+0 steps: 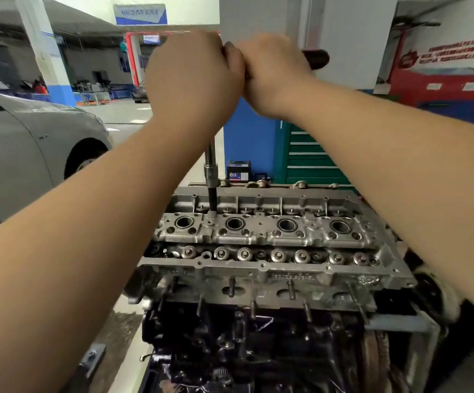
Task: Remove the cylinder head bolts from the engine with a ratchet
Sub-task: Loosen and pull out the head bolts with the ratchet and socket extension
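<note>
A bare aluminium cylinder head [261, 234] sits on a dark engine block [230, 336] in front of me. A long chrome extension bar with a socket [210, 180] stands upright, its lower end in a bolt hole between the first two spark plug wells at the head's left. High above it, my left hand [190, 78] covers the ratchet's head end. Beside it, my right hand [275, 72] grips the ratchet's black handle [316, 58], whose end sticks out to the right. The two hands touch each other. The bolt itself is hidden in its hole.
A grey car [31, 143] stands at the left. Behind the engine are a blue and white pillar [247, 137], a green tool cabinet [312, 160] and a small box [238, 171]. The engine stand's frame [400, 326] juts out at lower right.
</note>
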Demonstrator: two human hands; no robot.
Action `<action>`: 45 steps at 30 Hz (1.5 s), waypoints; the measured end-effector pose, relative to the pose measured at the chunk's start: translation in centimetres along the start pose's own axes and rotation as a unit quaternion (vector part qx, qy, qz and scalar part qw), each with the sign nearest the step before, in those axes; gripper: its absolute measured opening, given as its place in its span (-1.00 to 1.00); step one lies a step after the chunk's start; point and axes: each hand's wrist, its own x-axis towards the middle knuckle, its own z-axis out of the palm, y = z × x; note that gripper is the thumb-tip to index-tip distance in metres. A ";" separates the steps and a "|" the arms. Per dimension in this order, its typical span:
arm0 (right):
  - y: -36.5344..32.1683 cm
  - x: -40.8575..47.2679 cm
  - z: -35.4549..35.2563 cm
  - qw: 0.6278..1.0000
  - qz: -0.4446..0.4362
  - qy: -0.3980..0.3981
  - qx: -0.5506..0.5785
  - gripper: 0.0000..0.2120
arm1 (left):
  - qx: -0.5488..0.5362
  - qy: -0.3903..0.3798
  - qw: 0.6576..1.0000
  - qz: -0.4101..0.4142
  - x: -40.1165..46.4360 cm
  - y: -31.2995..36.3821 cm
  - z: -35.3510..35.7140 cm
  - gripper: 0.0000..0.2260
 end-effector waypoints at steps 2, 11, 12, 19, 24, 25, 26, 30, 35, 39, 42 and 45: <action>0.0 0.1 0.1 0.999 0.036 -0.032 -0.022 -0.89 | -0.032 -0.008 0.999 0.005 0.7 0.1 0.9 -0.68; -0.3 0.3 0.0 0.998 0.031 -0.005 -0.059 -0.70 | -0.206 -0.024 0.978 -0.001 1.3 -0.8 1.4 -0.65; 0.2 0.8 0.5 0.999 0.023 -0.023 0.011 -0.71 | -0.074 -0.007 0.997 0.003 1.1 -0.5 1.4 -0.67; -0.6 -0.1 -0.4 0.990 0.017 -0.023 -0.136 -0.78 | -0.322 -0.114 0.934 0.107 2.1 -2.7 1.8 -0.64; -1.5 -0.5 -0.4 0.983 0.020 0.058 -0.171 -0.72 | -0.360 -0.087 0.928 0.040 1.2 -1.6 1.0 -0.59; -0.9 0.0 0.1 0.993 0.021 0.036 -0.109 -0.77 | -0.245 -0.056 0.968 0.023 1.1 -1.4 0.8 -0.60; -0.5 0.4 0.6 0.999 0.019 0.006 -0.039 -0.85 | -0.109 -0.027 0.994 0.014 0.9 -1.3 0.6 -0.62; -0.2 0.8 1.8 0.998 0.029 0.010 0.054 -0.80 | 0.051 0.001 0.997 0.055 0.7 -0.5 0.6 -0.64; -2.1 -2.1 -0.5 0.972 -0.007 0.108 -0.210 -0.76 | -0.461 -0.173 0.866 0.083 1.7 -2.8 1.5 -0.66; -0.8 -0.6 0.1 0.991 0.006 0.075 -0.115 -0.85 | -0.348 -0.082 0.933 0.046 1.4 -2.2 1.7 -0.63; 0.2 0.9 2.0 0.999 0.022 -0.016 0.041 -0.87 | 0.029 -0.002 0.999 0.039 1.0 -1.2 1.5 -0.63; -0.4 1.0 2.6 0.998 0.054 0.018 -0.012 -0.84 | -0.027 -0.015 0.998 0.058 1.6 -1.5 1.7 -0.66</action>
